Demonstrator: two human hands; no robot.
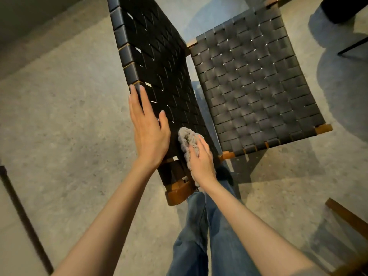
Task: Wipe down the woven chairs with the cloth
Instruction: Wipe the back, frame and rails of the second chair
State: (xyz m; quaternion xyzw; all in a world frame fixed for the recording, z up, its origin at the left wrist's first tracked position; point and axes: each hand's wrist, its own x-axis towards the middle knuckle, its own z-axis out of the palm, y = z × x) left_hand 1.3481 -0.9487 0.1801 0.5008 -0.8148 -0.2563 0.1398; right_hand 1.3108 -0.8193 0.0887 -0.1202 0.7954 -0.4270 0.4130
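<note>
Looked like a cafe or lounge, hard to say: speckled concrete floor (59,126), woven chair (254,80), another wooden chair (346,216) nearby.

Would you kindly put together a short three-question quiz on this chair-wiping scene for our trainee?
1. True or false: the cloth lies on the seat.
2. Which hand presses the cloth? A: left hand. B: right hand. C: neither.
3. Fill in: the left hand rests flat on the chair's ____.

Key: 1 false, it is against the backrest. 2 B. 3 backrest.
</note>
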